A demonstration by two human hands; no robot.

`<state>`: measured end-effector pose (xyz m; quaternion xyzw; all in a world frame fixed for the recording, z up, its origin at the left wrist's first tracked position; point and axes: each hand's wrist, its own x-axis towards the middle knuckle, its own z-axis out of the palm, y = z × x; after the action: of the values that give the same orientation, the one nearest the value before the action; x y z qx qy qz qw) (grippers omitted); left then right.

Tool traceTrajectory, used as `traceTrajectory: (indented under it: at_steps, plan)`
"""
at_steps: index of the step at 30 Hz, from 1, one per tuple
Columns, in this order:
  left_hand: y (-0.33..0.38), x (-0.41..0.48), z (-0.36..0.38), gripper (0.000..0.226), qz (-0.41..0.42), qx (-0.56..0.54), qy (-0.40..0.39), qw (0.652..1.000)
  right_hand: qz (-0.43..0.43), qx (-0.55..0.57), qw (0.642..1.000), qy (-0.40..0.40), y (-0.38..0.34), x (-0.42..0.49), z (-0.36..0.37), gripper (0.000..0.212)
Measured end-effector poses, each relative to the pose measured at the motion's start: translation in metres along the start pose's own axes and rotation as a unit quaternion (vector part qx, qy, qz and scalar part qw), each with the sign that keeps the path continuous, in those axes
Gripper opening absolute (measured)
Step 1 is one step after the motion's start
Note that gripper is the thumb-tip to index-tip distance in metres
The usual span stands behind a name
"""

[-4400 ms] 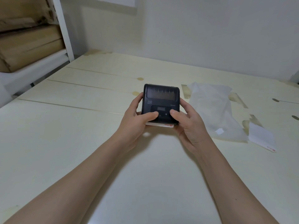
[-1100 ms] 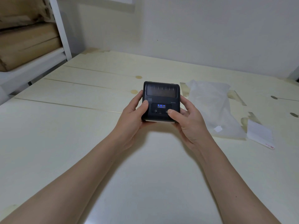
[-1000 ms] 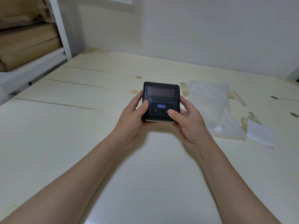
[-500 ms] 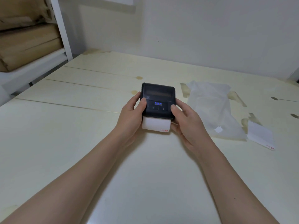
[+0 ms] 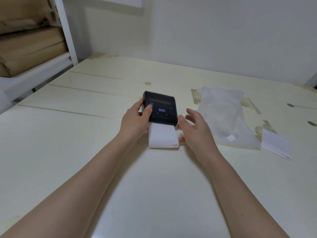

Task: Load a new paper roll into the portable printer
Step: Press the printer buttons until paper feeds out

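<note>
The black portable printer [image 5: 161, 107] lies on the pale wooden table [image 5: 85, 152], lid shut, its small display lit blue. A white strip of paper [image 5: 163, 137] with a red mark at its corner sticks out of the near edge toward me. My left hand [image 5: 135, 121] grips the printer's left side, thumb on its top. My right hand [image 5: 193, 127] hovers just right of the printer with fingers spread, off the casing; one fingertip shows by the paper's right corner.
A crumpled clear plastic bag [image 5: 224, 117] lies right of the printer. A loose white paper slip [image 5: 276, 145] with red print rests further right. A white shelf post [image 5: 66, 30] with brown cardboard [image 5: 29, 43] stands at the far left. A wall backs the table.
The paper strip has come further out of the printer's near edge. The printer now sits lower on the table. My right hand has let go of its right side and opened.
</note>
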<state>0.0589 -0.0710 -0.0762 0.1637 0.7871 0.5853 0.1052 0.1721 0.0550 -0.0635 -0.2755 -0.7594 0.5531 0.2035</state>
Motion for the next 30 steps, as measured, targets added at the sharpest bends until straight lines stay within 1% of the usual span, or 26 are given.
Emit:
traceTrajectory:
  at_steps: [2, 5, 7, 9, 12, 16, 19, 21, 24, 26, 28, 30]
  plan:
    - [-0.001, -0.001, -0.002, 0.046, 0.007, 0.032, 0.008, 0.999, 0.001, -0.001, 1.0, 0.0, -0.001, -0.001, -0.001, 0.05]
    - [0.0, -0.003, -0.003, 0.04, 0.028, 0.073, 0.04, 0.996, 0.005, 0.001, 1.0, -0.005, -0.001, -0.002, -0.001, 0.049]
    - [0.0, -0.002, -0.001, 0.042, 0.032, 0.092, 0.061, 0.993, 0.005, 0.004, 1.0, -0.003, -0.002, -0.003, -0.002, 0.049]
    - [0.001, -0.004, 0.005, 0.047, 0.041, 0.137, 0.088, 0.986, 0.001, -0.001, 1.0, 0.002, -0.002, -0.005, -0.004, 0.048]
    - [0.014, -0.016, 0.018, 0.054, 0.091, 0.189, 0.115, 0.971, -0.004, 0.0, 1.0, 0.018, -0.003, -0.003, -0.011, 0.045]
    - [0.037, -0.029, 0.052, 0.052, 0.16, 0.228, 0.087, 0.957, -0.024, 0.005, 0.999, 0.046, -0.003, -0.004, -0.041, 0.038]
    - [0.05, -0.041, 0.081, 0.05, 0.16, 0.22, 0.046, 0.961, -0.035, -0.016, 0.996, 0.077, 0.006, -0.006, -0.073, 0.032]
    - [0.058, -0.05, 0.102, 0.049, 0.17, 0.219, 0.022, 0.96, -0.042, -0.027, 0.99, 0.129, 0.018, -0.005, -0.101, 0.029]
    - [0.062, -0.057, 0.129, 0.048, 0.183, 0.231, -0.011, 0.956, -0.032, -0.093, 0.965, 0.244, 0.035, -0.001, -0.142, 0.03]
    - [0.062, -0.059, 0.145, 0.048, 0.184, 0.241, -0.032, 0.952, 0.01, -0.178, 0.937, 0.3, 0.048, 0.005, -0.167, 0.035]
    - [0.063, -0.061, 0.158, 0.049, 0.177, 0.244, -0.038, 0.953, 0.097, -0.277, 0.901, 0.321, 0.06, 0.01, -0.184, 0.045]
    - [0.063, -0.06, 0.167, 0.05, 0.175, 0.25, -0.025, 0.952, 0.159, -0.35, 0.869, 0.312, 0.071, 0.011, -0.192, 0.055]
